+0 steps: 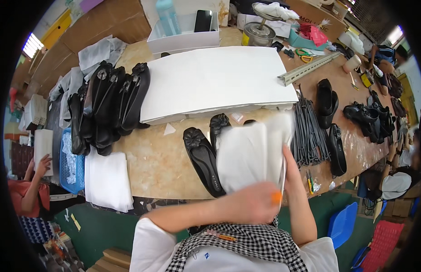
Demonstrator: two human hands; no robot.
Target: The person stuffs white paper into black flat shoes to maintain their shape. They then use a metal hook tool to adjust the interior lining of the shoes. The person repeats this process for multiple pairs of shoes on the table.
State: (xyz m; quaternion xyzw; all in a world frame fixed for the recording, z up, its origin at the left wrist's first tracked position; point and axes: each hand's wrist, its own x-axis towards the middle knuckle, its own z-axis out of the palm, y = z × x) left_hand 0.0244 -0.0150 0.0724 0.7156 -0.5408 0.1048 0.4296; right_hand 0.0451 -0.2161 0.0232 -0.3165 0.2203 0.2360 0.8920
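Note:
White paper sheets (pixel 247 154), blurred and raised on edge, stand in front of me over the table. My right hand (pixel 290 168) grips them along their right edge. My left hand (pixel 256 201) crosses over to the right, close to the lower part of the sheets. It is smeared by motion, so its fingers do not show clearly; a small orange patch (pixel 276 198) shows at its tip. A black flat shoe (pixel 202 161) with a flower on its toe lies just left of the paper. Beside it is another black shoe (pixel 217 124), partly hidden by the sheets.
Black flats (pixel 108 104) are heaped at the left, behind a white paper stack (pixel 108 179). A wide white board (pixel 215 81) lies at the back. On the right are black rods (pixel 308 131), loose shoes (pixel 326 104) and a metal angle bar (pixel 310 68). Other people work at both sides.

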